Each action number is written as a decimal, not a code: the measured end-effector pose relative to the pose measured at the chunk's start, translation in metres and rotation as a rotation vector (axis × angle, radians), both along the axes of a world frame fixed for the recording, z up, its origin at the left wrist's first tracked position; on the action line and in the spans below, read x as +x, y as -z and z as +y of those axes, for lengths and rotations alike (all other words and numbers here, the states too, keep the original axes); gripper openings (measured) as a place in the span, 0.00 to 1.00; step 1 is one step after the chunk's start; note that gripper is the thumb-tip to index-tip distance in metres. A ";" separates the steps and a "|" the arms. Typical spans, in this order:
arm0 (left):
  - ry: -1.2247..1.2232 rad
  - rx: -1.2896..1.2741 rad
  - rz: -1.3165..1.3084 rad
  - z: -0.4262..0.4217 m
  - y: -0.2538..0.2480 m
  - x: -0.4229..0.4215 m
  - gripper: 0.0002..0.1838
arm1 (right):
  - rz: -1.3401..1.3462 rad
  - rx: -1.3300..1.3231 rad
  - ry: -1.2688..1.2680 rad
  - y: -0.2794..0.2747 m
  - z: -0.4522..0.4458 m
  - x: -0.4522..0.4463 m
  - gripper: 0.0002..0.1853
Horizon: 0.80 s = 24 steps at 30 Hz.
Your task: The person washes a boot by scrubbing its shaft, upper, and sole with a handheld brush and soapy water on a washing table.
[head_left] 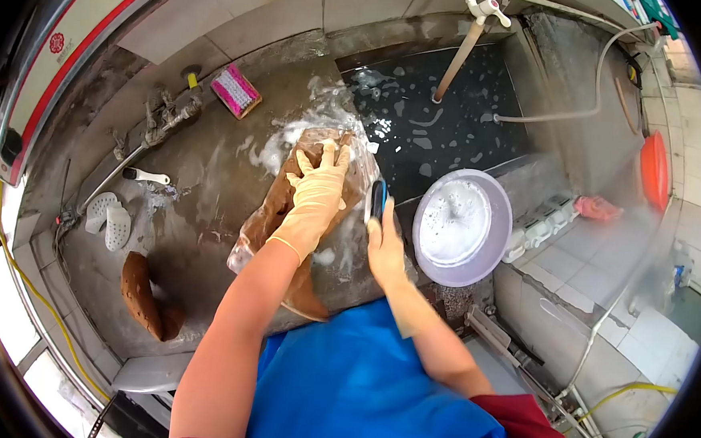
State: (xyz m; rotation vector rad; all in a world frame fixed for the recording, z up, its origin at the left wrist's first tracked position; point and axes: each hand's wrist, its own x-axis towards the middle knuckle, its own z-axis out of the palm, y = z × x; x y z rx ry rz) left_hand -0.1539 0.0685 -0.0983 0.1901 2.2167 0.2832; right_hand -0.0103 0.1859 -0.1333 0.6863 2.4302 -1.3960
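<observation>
A wet brown boot (275, 206) lies on its side on the grey stone counter, its toe toward me and white suds around its upper end. My left hand (318, 189), in a pale rubber glove, presses flat on the boot with fingers spread. Just right of the boot, my right hand (385, 249) grips a scrub brush (378, 198) with a black and blue back; its bristles are mostly hidden. A second brown boot (141, 290) lies at the counter's left front. Two white perforated insoles (117, 227) rest behind it.
A lavender basin (504, 228) of foamy water stands at right. Behind it is a dark water-filled sink (428, 131) under a tap (488, 12). A pink and white sponge (235, 91), a small white-handled brush (151, 176) and metal piping (164, 119) are at the back left.
</observation>
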 end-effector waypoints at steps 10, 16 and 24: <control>0.005 0.018 0.094 -0.004 0.004 0.003 0.62 | -0.057 -0.026 0.042 -0.005 -0.024 0.016 0.36; -0.088 0.270 0.362 -0.087 0.025 0.013 0.40 | -0.005 -0.090 -0.085 -0.060 0.013 0.091 0.38; -0.425 0.230 0.124 -0.137 0.011 0.008 0.39 | -0.026 -0.261 0.580 -0.110 0.097 0.103 0.33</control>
